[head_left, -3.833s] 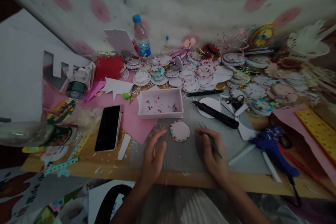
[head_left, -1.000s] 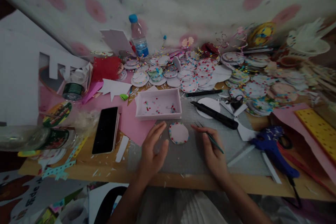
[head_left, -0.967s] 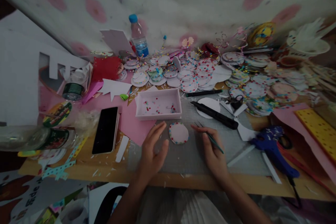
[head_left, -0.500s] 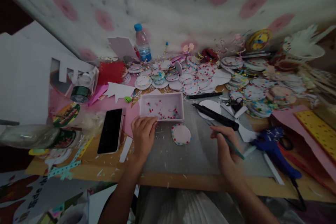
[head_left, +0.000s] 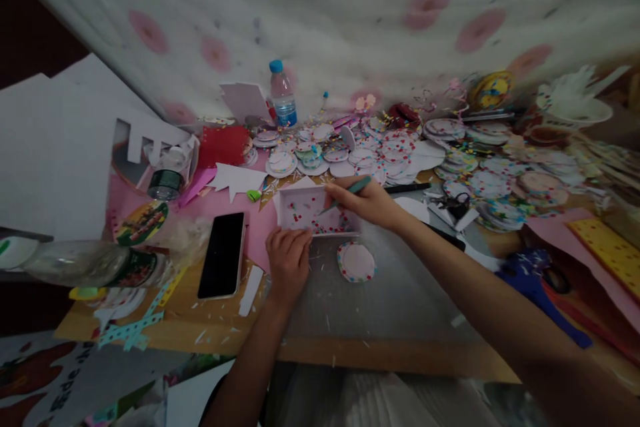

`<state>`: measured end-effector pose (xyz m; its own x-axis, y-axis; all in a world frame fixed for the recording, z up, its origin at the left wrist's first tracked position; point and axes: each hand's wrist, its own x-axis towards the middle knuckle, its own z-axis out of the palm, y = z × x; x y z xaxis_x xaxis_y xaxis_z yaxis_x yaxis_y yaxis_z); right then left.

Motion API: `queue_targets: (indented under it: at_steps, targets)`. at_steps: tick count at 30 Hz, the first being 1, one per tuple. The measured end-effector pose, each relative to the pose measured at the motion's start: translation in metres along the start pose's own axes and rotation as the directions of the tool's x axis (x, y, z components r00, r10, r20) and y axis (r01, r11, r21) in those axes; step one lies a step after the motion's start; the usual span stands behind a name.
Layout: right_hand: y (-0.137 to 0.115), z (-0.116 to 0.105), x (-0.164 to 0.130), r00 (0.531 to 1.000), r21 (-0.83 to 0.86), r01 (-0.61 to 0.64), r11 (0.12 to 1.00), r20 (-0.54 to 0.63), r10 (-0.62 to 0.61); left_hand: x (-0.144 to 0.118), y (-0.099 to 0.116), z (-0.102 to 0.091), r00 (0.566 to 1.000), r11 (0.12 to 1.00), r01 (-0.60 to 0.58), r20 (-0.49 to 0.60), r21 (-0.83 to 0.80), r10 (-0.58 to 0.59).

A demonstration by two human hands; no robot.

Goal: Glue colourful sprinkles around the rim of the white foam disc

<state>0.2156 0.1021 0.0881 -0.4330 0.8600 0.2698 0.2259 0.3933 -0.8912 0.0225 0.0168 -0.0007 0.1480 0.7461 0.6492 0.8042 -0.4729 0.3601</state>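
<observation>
My left hand (head_left: 288, 260) grips the near left corner of a shallow pink tray (head_left: 295, 199) that holds several small coloured dots. Over the tray's right side my right hand (head_left: 364, 200) holds teal tweezers (head_left: 350, 189), their tips pointing down into the tray. A round white disc (head_left: 356, 261) edged with coloured dots lies on the grey mat just in front of the tray, to the right of my left hand.
A black phone (head_left: 223, 253) lies left of my left hand. Many dotted discs (head_left: 395, 147) are piled behind the tray, beside a water bottle (head_left: 283, 93). Blue scissors (head_left: 535, 280) and a yellow ruler (head_left: 607, 250) lie at the right. Paper scraps litter the wooden table edge (head_left: 350, 350).
My left hand has moved from the mat to the tray's corner. My right hand has swung the tweezers from beside the disc up and over the tray. The view tilted down.
</observation>
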Motion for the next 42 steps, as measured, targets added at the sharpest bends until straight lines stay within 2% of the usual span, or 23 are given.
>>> queue_targets:
  at_steps: [2,6,12,15,20,26,32,42]
  targets:
    - [0.018,0.009,0.007,0.999,-0.019,0.004,1.0,-0.038,-0.004,-0.001,0.0,0.002,1.0,1.0,0.003,-0.008,0.001,-0.003]
    - [0.046,0.02,0.004,0.985,-0.051,-0.004,0.999,-0.17,-0.005,-0.001,0.002,0.005,1.0,1.0,0.022,0.005,-0.019,-0.022]
    - [0.052,0.025,-0.001,0.971,-0.061,-0.022,0.998,-0.238,0.007,0.004,0.0,0.006,1.0,0.999,0.021,0.0,-0.049,-0.021]
    - [0.049,0.023,0.004,0.978,-0.031,-0.036,0.999,-0.207,0.029,0.004,-0.001,0.006,1.0,0.998,0.017,0.001,-0.056,-0.017]
    - [0.044,0.024,0.026,0.995,0.003,-0.071,0.997,-0.073,0.071,0.004,0.0,0.006,0.999,0.999,0.033,0.006,-0.043,-0.033]
    - [0.043,0.034,0.043,0.996,0.002,-0.036,0.999,0.078,0.035,0.004,0.001,0.005,1.0,0.999,0.028,0.01,-0.031,-0.028]
    - [0.044,0.037,0.04,0.999,-0.108,0.016,0.994,0.052,-0.011,0.003,0.001,0.006,0.999,0.998,0.051,0.02,-0.027,-0.051]
    - [0.051,0.057,0.047,1.0,-0.282,0.001,0.959,0.018,0.004,0.002,0.001,0.006,0.998,0.998,0.054,0.027,-0.043,-0.053]
